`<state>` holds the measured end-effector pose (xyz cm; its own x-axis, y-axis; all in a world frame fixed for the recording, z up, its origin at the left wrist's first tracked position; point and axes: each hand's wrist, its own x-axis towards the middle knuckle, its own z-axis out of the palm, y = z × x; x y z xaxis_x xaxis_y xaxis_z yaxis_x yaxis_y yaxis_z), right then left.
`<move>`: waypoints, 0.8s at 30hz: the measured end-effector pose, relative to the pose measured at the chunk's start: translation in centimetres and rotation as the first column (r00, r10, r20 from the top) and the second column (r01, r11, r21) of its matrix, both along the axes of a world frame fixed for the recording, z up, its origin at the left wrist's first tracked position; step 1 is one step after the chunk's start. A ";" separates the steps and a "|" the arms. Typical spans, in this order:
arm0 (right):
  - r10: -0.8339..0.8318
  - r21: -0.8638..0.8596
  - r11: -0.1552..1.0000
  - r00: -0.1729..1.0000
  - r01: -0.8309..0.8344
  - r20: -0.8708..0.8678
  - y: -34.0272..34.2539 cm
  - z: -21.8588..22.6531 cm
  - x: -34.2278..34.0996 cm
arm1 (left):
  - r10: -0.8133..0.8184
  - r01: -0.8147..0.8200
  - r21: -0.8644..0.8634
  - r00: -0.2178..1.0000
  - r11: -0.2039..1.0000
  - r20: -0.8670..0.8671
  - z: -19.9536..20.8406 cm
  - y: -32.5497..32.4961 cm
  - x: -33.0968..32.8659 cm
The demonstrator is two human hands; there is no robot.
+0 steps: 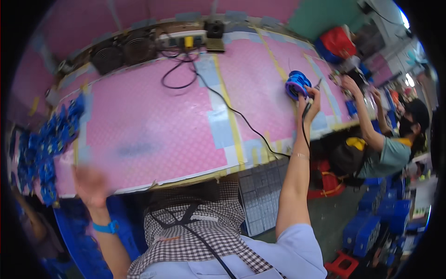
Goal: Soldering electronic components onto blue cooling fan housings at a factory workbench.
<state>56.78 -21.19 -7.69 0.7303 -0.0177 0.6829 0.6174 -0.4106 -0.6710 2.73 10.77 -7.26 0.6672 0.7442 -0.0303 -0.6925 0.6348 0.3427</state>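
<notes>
Checked apron (168, 253) nearest; right hand (312, 101) clamps 1 spool (296, 85) and corded tool (307, 108), perhaps freeing left hand (92, 187), whose grip I cannot tell.

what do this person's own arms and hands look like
The left hand, blurred, is bare, with a bright blue watch-like band at its wrist. The right hand is bare too, with a thin pale band around the forearm and a short pale lavender sleeve.
</notes>
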 end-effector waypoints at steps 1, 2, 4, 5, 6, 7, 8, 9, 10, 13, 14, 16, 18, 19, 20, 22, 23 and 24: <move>0.090 -0.042 0.995 0.988 -0.086 0.124 1.4 0.0 -2.0 | -0.014 0.014 0.011 1.000 1.000 -0.003 0.3 -0.7 0.3; 0.217 -0.027 0.976 0.967 -0.216 0.134 3.2 0.1 -4.7 | -0.071 0.070 0.054 0.997 0.996 0.016 0.6 -1.2 0.7; 0.500 0.050 0.864 0.865 -0.501 0.031 7.1 -0.6 -11.7 | -0.275 0.260 0.232 0.961 0.937 0.035 1.0 -2.3 2.0; 0.603 -0.012 0.798 0.798 -0.603 0.017 8.6 -0.9 -15.2 | -0.282 0.286 0.249 0.958 0.925 -0.054 1.1 -2.6 2.9; 0.704 0.033 0.710 0.707 -0.703 -0.075 10.0 -1.2 -18.4 | -0.161 0.220 0.226 0.954 0.949 -0.254 1.0 -3.2 3.8; 0.784 0.076 0.613 0.593 -0.787 -0.183 11.1 -1.4 -21.2 | 0.205 0.272 0.475 0.649 0.837 -0.732 0.9 -3.8 4.2; 0.811 0.016 0.563 0.549 -0.826 -0.200 11.9 -1.3 -23.2 | 0.627 0.411 0.774 0.455 0.482 -0.632 0.7 -4.2 5.0; 0.830 -0.054 0.513 0.512 -0.856 -0.220 12.4 -1.1 -24.6 | 0.838 0.479 0.833 0.303 0.279 -0.455 0.4 -4.6 5.5; 0.845 -0.080 0.492 0.497 -0.867 -0.198 12.7 -0.6 -25.3 | 0.920 0.534 0.836 0.253 0.124 -0.298 0.4 -5.0 5.6; 0.769 -0.077 0.586 0.584 -0.807 -0.260 13.7 1.3 -24.6 | 0.803 0.493 0.814 0.323 0.308 -0.500 0.2 -6.0 6.5; 0.763 -0.082 0.594 0.593 -0.800 -0.258 14.3 2.0 -23.8 | 0.806 0.508 0.811 0.329 0.289 -0.493 0.2 -6.1 7.2; 0.766 -0.127 0.608 0.621 -0.784 -0.164 16.4 2.7 -22.2 | 0.809 0.579 0.783 0.336 0.226 -0.483 0.1 -6.1 9.3; 0.724 -0.186 0.656 0.679 -0.732 -0.118 17.9 2.8 -21.0 | 0.749 0.696 0.690 0.346 0.198 -0.565 0.0 -5.9 11.5; 0.675 -0.224 0.695 0.727 -0.683 -0.125 18.4 2.6 -20.6 | 0.717 0.740 0.635 0.317 0.223 -0.621 0.0 -5.9 12.2; 0.630 -0.258 0.723 0.765 -0.640 -0.132 18.5 2.2 -20.3 | 0.686 0.779 0.577 0.281 0.245 -0.671 0.0 -6.1 12.4; 0.650 -0.220 0.724 0.753 -0.654 -0.100 17.9 1.1 -20.1 | 0.723 0.780 0.583 0.265 0.228 -0.638 0.0 -6.4 11.8; 0.660 -0.191 0.726 0.747 -0.661 -0.075 17.5 0.5 -20.2 | 0.763 0.721 0.655 0.287 0.227 -0.580 0.1 -6.6 10.8; 0.733 -0.176 0.665 0.680 -0.726 -0.036 17.1 -0.1 -20.4 | 0.787 0.670 0.707 0.302 0.226 -0.538 0.1 -6.9 9.6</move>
